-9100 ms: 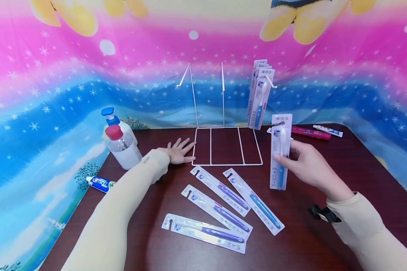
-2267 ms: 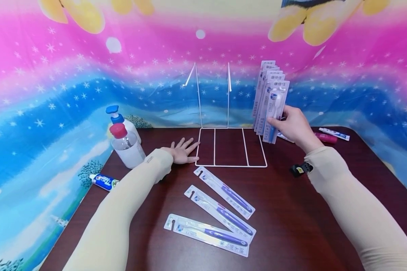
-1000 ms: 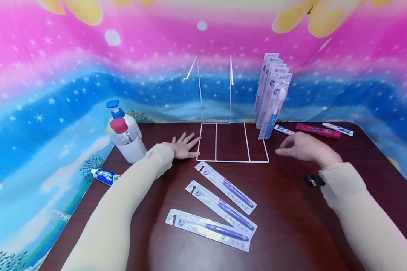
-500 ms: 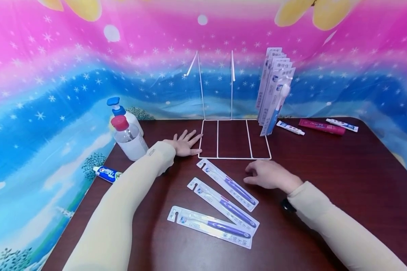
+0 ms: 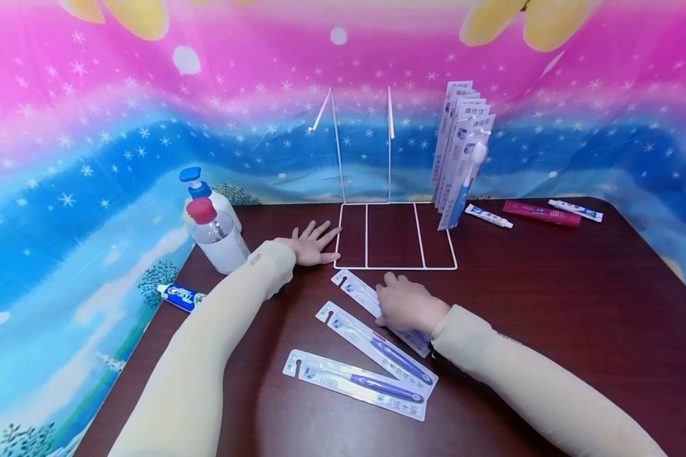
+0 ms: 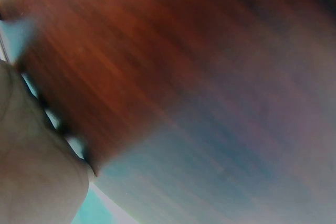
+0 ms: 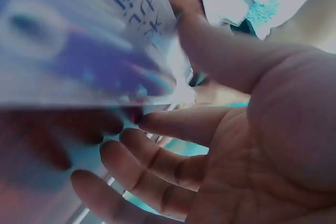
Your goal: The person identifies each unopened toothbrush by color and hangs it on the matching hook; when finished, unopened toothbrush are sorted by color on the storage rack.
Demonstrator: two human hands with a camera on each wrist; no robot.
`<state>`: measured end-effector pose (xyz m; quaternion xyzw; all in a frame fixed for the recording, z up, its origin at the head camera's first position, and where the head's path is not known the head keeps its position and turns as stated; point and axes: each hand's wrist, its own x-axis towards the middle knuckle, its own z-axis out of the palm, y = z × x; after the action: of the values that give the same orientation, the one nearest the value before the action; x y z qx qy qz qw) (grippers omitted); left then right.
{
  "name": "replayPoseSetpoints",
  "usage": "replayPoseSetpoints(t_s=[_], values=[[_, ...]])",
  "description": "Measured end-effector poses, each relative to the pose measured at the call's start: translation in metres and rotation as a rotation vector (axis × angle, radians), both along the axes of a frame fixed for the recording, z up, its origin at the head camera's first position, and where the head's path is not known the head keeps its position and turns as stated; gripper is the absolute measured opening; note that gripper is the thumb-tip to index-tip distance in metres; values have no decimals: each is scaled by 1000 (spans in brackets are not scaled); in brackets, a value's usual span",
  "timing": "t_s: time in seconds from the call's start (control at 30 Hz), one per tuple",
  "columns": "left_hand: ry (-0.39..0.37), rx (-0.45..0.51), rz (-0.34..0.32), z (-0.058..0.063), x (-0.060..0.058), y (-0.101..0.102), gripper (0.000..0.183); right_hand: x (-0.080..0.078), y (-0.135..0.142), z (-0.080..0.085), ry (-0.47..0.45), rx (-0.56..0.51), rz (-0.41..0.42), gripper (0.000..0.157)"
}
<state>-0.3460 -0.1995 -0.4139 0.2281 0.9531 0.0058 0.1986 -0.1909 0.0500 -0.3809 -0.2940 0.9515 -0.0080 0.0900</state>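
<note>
My right hand (image 5: 406, 301) is over the uppermost of three packaged toothbrushes on the table, covering its middle. In the right wrist view, thumb and index finger grip opposite edges of this purple packaged toothbrush (image 7: 89, 61), while the other fingers spread loosely below it. Two more purple packaged toothbrushes (image 5: 377, 346) lie nearer me, their lower ends overlapping. My left hand (image 5: 313, 244) rests with spread fingers on the table, fingertips at the left side of the white wire rack (image 5: 394, 268). Several packaged toothbrushes (image 5: 463, 171) hang in a row from the rack's right hook.
Two pump bottles, one with a red top (image 5: 220, 244) and one with a blue top (image 5: 191, 174), stand at the left. A blue toothpaste tube (image 5: 180, 296) lies beside the left forearm. Back right are a red tube (image 5: 542, 212) and small white tubes (image 5: 488, 216).
Another blue packaged toothbrush was hung on the right hook and released. My right hand then came down and left to the uppermost purple packaged toothbrush. The left hand stayed by the rack.
</note>
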Motion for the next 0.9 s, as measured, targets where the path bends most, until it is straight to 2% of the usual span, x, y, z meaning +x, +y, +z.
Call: replayPoseSetpoints(t_s=[0.13,0.23,0.37,0.5,0.6,0.7,0.9], values=[[-17,-5,9,-1,0,1,78,-5,-1,-3,-12,12,-21,46],[-32,1,16,-1,-1,1,79,-8,5,-5,-38,-25,-57,53],[-48,45,15,-6,-6,-2,79,-10,15,-3,-53,-143,-71,53],[-41,73,2,-12,-10,-4,80,-11,26,5,19,-284,-45,37],[-35,58,5,-10,-9,-4,81,-12,31,17,88,-417,-46,26],[-32,47,11,-9,-8,-3,82,-15,33,36,137,-585,-85,21],[-34,24,20,-6,-7,-1,80,-17,37,80,164,-935,-151,26]])
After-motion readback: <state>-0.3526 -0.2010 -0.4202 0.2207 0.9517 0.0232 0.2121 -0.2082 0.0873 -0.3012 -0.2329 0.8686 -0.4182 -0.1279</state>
